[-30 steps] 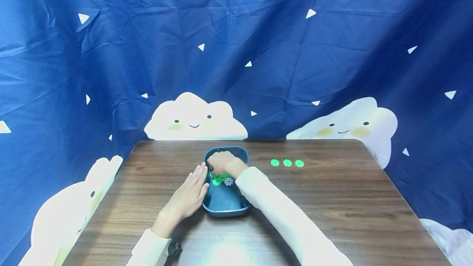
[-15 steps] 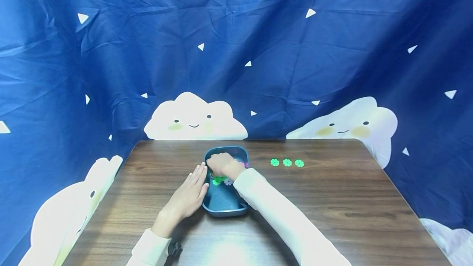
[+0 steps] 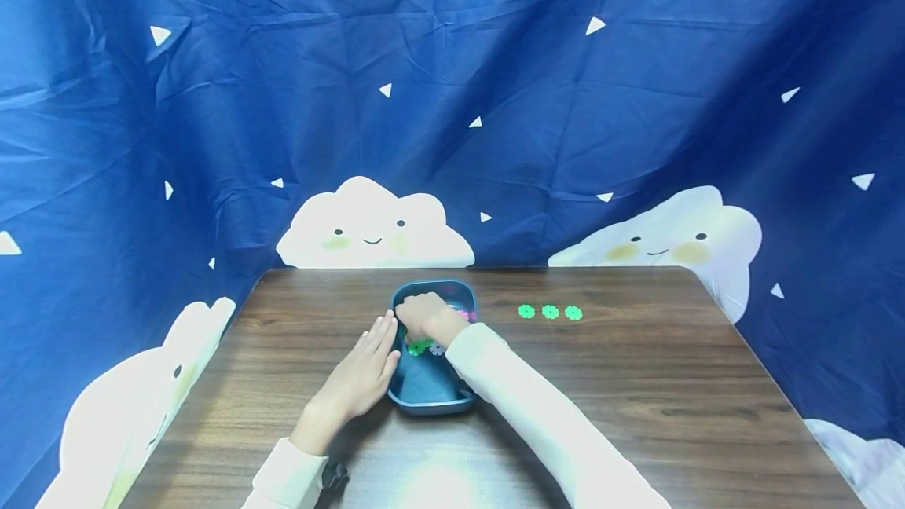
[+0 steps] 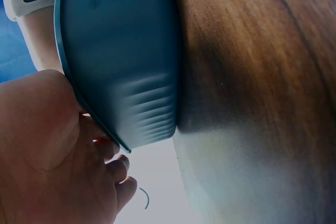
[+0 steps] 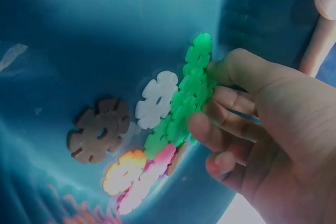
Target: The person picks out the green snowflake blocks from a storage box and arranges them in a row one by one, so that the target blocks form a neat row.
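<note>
Here the blue tray (image 3: pixel 431 403) sits near the middle of the wooden tabletop (image 3: pixel 636 391), and everything else is best placed against it. The left hand (image 3: pixel 360 375) lies flat against the tray's left wall, its fingers (image 3: pixel 385 332) straight and relaxed, gripping nothing; in the left wrist view the palm (image 4: pixel 47 150) presses the rim, which looks like a way of bracing the tray so it does not slide. The right hand (image 3: pixel 424 314) reaches down inside the tray toward its far end, and the right wrist view shows its fingers (image 5: pixel 220 129) curled round a green flower-shaped disc (image 5: pixel 189 98), pinching it by the edge where it stands tilted against the tray's floor. Just beside that green disc, inside the tray, lie a white disc (image 5: pixel 156 99), a brown disc (image 5: pixel 98 128), a yellowish disc (image 5: pixel 123 171) and a pink disc (image 5: pixel 152 174), loosely overlapping. Well to the right of the tray, out on the tabletop, three green discs (image 3: pixel 549 311) sit in a neat row, apart from one another, seemingly laid out by colour. Behind the tray hangs a dark blue curtain (image 3: pixel 495 100) printed with smiling clouds.
</note>
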Tool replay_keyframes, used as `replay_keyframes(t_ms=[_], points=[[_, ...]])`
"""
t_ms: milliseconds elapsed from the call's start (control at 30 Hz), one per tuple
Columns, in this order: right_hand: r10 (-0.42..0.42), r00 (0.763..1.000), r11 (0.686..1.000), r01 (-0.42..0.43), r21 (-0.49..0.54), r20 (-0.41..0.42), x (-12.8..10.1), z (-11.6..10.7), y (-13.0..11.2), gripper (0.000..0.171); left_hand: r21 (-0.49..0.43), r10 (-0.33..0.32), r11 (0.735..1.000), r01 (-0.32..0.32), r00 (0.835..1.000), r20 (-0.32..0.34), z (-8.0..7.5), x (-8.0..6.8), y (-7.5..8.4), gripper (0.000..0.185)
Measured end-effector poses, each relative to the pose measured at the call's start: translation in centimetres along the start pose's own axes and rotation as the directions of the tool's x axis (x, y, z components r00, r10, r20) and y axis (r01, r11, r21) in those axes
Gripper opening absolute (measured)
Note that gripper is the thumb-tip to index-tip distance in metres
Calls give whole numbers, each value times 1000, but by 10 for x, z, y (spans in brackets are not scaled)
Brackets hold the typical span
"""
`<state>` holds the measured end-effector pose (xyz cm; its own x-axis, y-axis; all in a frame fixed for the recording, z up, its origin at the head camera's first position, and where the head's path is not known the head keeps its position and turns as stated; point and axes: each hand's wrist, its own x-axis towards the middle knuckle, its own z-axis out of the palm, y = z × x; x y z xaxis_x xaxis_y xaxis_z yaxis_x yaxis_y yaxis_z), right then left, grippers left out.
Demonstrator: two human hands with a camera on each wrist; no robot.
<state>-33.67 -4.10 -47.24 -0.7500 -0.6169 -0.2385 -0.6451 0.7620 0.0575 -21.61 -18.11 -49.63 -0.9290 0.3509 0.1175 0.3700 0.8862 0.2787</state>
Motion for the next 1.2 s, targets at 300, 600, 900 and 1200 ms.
replay_keyframes(t_ms=[300,600,900,1200], points=[[8,1000,1000,-8,-11,-10,-2,0,3,50,10,-11,1000,11,1000,9,1,0,-1,57],[-5,1000,1000,5,12,-25,-1,1,8,50,-2,-14,1000,14,1000,17,2,1,-1,57],[-40,998,997,44,57,-54,-9,-10,15,40,-1,5,1000,-5,1000,-13,3,0,0,57],[-69,990,995,77,59,-125,-21,-26,27,35,10,16,1000,-16,999,-35,1,0,2,57]])
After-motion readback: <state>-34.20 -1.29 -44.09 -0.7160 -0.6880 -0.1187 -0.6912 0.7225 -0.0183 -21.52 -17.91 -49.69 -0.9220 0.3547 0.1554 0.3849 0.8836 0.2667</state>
